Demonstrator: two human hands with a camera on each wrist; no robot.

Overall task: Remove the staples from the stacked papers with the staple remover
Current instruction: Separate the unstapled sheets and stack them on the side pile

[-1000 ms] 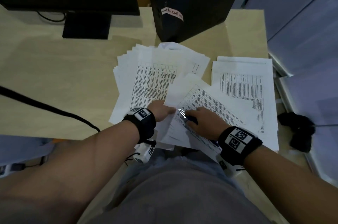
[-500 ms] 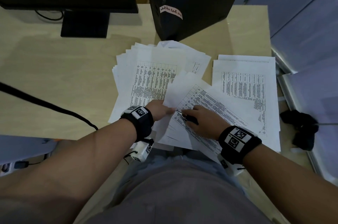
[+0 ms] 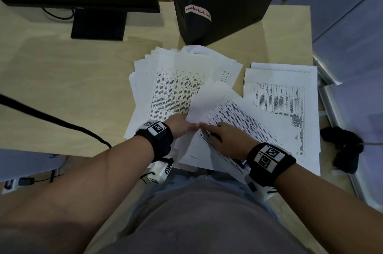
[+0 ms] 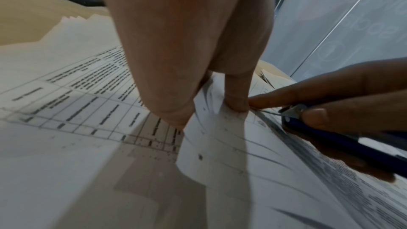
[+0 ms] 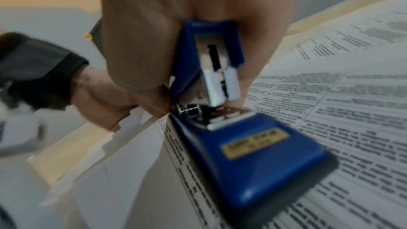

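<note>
so the right hand (image 3: 229, 139) is wrapped round the blue plastic staple remover with the metal nose (image 5: 222, 114), thumb on one side and fingers on the other, and the nose is parked right at the near corner of the tilted stapled set of white printed table sheets (image 3: 238, 121). in the right wrist view there's a bent bit of silver wire at the nose (image 5: 189, 110), looks like a staple caught in it, but it's blurry so i wouldn't swear to it.

left hand (image 3: 180, 128) is pinching the corner of that same set, thumb and fingers curled on the paper edge (image 4: 222, 111), just beside the tool's tip.

what changed over the last second: a second back the shiny tip was poking out clear of the right hand and angled toward the corner. now it has tucked in lower and closer to the left fingertips, and the index finger has stretched out along the top. the left hand barely shifted. my read is the nose has gone under the staple and the pull or lever is either happening or about to.

the fanned pile of white printed sheets (image 3: 172, 79) behind and the neater white stack on the right (image 3: 290, 79) sit on the pale wooden desk (image 3: 62, 88), so there's probably plenty left to do.
</note>
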